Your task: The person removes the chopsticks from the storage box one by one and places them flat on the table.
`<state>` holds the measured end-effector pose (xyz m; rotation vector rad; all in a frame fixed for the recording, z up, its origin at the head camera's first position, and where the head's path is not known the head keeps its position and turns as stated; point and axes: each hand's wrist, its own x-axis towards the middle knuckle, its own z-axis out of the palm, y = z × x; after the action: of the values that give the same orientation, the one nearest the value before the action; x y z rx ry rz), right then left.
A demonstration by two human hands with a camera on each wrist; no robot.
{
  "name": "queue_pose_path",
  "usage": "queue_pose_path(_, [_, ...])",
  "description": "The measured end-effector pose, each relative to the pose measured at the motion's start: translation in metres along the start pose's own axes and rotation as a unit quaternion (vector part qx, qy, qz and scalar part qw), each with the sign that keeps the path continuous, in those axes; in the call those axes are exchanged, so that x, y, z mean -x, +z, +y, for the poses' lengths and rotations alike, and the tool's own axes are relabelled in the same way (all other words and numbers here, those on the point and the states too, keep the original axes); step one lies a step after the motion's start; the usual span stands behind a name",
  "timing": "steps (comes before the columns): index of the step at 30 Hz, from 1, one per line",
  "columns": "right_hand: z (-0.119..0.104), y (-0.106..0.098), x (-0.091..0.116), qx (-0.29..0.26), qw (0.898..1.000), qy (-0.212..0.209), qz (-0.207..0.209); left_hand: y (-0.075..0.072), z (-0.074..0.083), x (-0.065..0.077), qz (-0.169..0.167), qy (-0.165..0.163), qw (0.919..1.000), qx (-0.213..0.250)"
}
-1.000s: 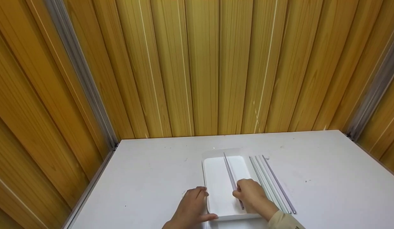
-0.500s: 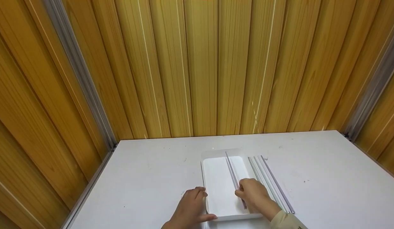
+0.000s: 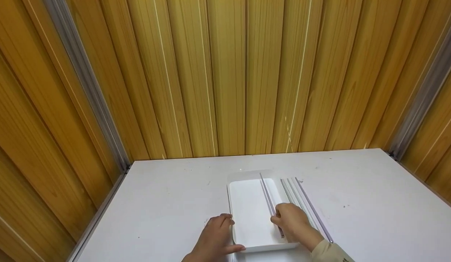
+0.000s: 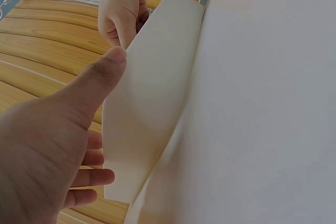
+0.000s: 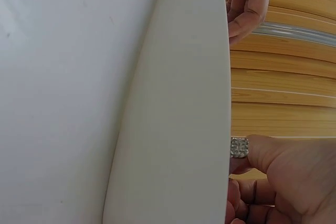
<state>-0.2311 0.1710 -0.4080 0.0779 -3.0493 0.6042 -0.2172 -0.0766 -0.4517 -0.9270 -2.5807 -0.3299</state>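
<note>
In the head view, a white rectangular tray [image 3: 249,211] with low walls sits on the white table. My right hand [image 3: 292,220] pinches a thin purple chopstick [image 3: 266,193], which lies lengthwise inside the tray near its right wall. A silver patterned chopstick end [image 5: 239,147] shows by my thumb in the right wrist view. My left hand [image 3: 214,234] holds the tray's near left corner, thumb on the front rim and fingers along the left side. Just right of the tray lie several chopsticks [image 3: 308,200], pale green and purple, side by side; my right forearm hides their near ends.
Behind the white table [image 3: 167,203] stands a wood-patterned panel wall [image 3: 229,80], with more panels at both sides. Grey metal posts [image 3: 94,87] mark the corners. The tray's front wall [image 4: 157,77] fills much of the left wrist view.
My right hand has shifted the chopstick slightly rightward within the tray, closer to the right wall. My left hand keeps its hold on the corner. The head view has drifted a little.
</note>
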Motion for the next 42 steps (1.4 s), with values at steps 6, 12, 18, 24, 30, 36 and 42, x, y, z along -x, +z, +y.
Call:
queue_pose_path(6, [0.003, -0.003, 0.0, 0.004, 1.0, -0.01, -0.002, -0.002, 0.002, 0.0, -0.006, -0.007, 0.9999, -0.004])
queue_pose_path(12, [0.006, -0.006, 0.0, 0.004, 1.0, -0.002, -0.008, -0.002, 0.002, 0.0, -0.007, -0.001, 0.9999, -0.012])
queue_pose_path(18, [0.011, -0.008, 0.0, 0.001, 1.0, 0.001, -0.006, 0.0, 0.001, 0.001, 0.007, 0.01, 0.9998, -0.013])
queue_pose_path(24, [0.016, -0.01, 0.001, 0.001, 1.0, -0.002, 0.01, 0.001, 0.0, 0.0, 0.003, 0.007, 1.0, -0.003])
queue_pose_path(30, [0.023, -0.016, 0.001, 0.006, 1.0, 0.001, 0.012, -0.001, 0.002, -0.001, -0.019, -0.009, 0.9998, 0.005])
queue_pose_path(36, [0.03, -0.021, 0.004, -0.007, 1.0, 0.0, 0.006, -0.001, 0.002, -0.001, -0.014, -0.001, 0.9999, -0.006])
queue_pose_path(42, [0.036, -0.024, 0.004, -0.008, 1.0, 0.016, 0.002, -0.003, 0.001, -0.002, -0.004, 0.009, 0.9999, -0.008])
